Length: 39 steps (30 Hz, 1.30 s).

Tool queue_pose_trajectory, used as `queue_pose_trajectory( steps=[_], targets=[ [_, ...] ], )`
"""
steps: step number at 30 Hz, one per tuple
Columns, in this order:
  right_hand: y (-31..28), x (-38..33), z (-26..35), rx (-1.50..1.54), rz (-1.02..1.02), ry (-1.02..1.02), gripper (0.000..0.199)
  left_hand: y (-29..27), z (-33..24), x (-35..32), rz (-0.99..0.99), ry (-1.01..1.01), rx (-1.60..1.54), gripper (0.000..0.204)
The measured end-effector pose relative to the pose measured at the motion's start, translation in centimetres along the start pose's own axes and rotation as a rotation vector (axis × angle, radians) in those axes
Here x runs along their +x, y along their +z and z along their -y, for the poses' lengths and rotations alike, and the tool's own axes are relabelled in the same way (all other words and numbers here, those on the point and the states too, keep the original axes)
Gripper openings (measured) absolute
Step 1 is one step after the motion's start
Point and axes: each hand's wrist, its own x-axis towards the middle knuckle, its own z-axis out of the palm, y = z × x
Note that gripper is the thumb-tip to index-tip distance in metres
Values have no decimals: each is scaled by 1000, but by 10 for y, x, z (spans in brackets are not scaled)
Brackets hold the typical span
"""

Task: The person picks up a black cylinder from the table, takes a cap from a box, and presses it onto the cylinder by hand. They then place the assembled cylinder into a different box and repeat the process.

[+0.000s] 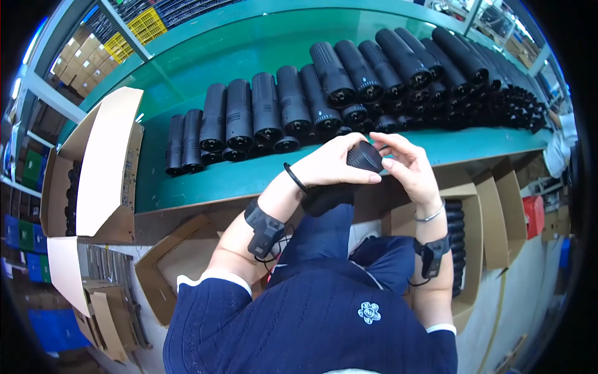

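A black cylindrical housing [365,157] with a textured surface is held in front of my body, at the near edge of the green bench. My left hand [333,163] is closed around it, with thumb and fingers on opposite sides. From below that hand its dark lower part [328,201] shows. At the other end, the bent fingers and thumb of my right hand [411,168] grip the rim; a thin dark piece shows between them, too small to name. Just beyond my hands lie stacked rows of similar black cylinders [293,100].
The green bench [168,199] spans the view. An open carton [103,168] with black parts stands at its left end. Below are another carton [168,268] and, on the right, one holding black cylinders [456,243]. A red container [533,216] sits farther right.
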Motion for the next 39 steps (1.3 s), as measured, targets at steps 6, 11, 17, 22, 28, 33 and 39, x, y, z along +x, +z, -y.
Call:
queue_pose_trajectory(
  steps=[6, 11, 17, 22, 28, 33, 39],
  targets=[
    [-11, -21, -23, 78, 69, 230, 40, 16, 25, -6, 153, -209, -74, 39],
    [-13, -33, -33, 93, 168, 377, 42, 27, 34, -6, 279, -297, 208, 50],
    [-8, -42, -37, 80, 147, 445, 42, 42, 40, -10, 254, -263, 338, 59],
    [4, -46, -23, -85, 155, 450, 46, 47, 50, -12, 293, -263, 302, 58],
    [10, -53, -28, -304, 108, 296, 47, 56, 53, -13, 212, -204, 274, 47],
    [14, -53, -22, -430, 125, 234, 46, 58, 57, -15, 204, -181, 305, 53],
    [22, -52, -24, -573, 116, 94, 44, 59, 54, -19, 130, -152, 379, 50]
  ],
)
